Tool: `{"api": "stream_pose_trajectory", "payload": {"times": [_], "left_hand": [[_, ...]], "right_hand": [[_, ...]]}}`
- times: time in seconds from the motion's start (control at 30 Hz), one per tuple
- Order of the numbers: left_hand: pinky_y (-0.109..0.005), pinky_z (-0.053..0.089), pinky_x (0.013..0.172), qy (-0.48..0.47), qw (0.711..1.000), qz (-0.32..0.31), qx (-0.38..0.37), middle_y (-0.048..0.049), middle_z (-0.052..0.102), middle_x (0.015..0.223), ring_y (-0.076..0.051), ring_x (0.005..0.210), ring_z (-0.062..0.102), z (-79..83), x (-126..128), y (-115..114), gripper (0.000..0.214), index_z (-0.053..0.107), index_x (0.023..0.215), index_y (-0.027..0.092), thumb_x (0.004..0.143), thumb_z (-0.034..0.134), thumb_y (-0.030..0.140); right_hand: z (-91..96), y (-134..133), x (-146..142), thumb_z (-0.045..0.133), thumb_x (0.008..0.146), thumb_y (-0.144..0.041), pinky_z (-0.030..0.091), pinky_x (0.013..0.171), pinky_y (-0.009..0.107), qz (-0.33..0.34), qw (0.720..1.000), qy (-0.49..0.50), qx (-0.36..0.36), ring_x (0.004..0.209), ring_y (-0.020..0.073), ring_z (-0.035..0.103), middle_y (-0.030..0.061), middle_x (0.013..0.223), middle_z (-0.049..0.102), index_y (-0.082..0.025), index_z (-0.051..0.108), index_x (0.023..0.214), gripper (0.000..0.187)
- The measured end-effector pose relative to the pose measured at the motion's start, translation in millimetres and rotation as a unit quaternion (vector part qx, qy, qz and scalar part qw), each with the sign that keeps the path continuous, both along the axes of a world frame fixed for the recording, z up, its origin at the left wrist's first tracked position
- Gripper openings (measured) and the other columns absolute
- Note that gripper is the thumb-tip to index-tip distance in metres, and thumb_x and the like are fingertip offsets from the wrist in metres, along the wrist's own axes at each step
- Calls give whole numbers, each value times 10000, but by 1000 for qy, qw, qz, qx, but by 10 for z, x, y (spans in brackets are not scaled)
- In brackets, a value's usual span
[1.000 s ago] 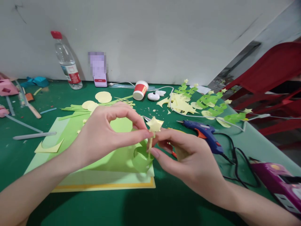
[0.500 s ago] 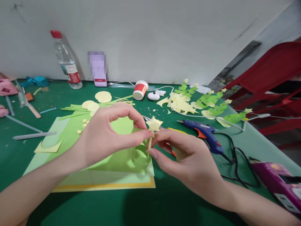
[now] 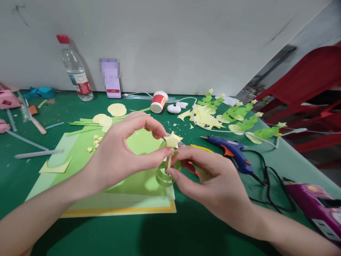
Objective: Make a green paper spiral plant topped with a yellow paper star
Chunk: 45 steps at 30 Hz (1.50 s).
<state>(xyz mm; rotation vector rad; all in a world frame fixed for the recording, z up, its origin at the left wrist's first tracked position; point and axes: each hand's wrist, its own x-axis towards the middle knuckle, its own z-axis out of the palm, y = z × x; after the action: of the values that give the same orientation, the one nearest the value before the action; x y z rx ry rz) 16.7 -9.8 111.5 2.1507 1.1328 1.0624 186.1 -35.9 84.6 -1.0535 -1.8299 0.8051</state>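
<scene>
A small pale yellow paper star (image 3: 173, 140) sits on top of a thin yellow stem, with a coiled green paper strip (image 3: 163, 175) hanging below it. My left hand (image 3: 119, 154) pinches the star between thumb and forefinger. My right hand (image 3: 213, 177) pinches the stem just under the star, its other fingers curled. Both hands hover over a stack of green and yellow paper sheets (image 3: 87, 170) on the green table.
A blue glue gun (image 3: 230, 149) with a black cord lies right of my hands. Yellow and green paper cutouts (image 3: 231, 117), a red paper cup (image 3: 159, 102), a water bottle (image 3: 74, 69), a phone (image 3: 112, 79) and glue sticks (image 3: 38, 153) lie around. A purple device (image 3: 314, 204) and red chairs (image 3: 311, 81) are at right.
The green coil has turned and swung slightly right under the star. My left forefinger has lifted and now touches the star's upper edge. Both hands stay in place.
</scene>
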Motion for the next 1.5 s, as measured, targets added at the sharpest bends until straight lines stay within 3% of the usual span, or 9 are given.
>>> {"api": "stream_pose_trajectory", "payload": {"times": [0.77,1.5], "left_hand": [[-276,423,776,-17,999,-18,21,16,579,821,-145,862,526,-14,31,-31,113,542,807,226,741,627,189],[-290,437,801,-69,996,-42,-47,11,579,842,-146,854,535,-41,42,-19,119,518,755,221,736,605,142]], "right_hand": [[-32,13,10,513,724,-128,369,494,214,10,999,19,-45,550,88,447,-11,599,547,-187,555,683,84],[-48,4,4,517,711,-119,384,486,218,-1,1000,7,-22,554,95,491,-9,601,585,-190,548,676,86]]}}
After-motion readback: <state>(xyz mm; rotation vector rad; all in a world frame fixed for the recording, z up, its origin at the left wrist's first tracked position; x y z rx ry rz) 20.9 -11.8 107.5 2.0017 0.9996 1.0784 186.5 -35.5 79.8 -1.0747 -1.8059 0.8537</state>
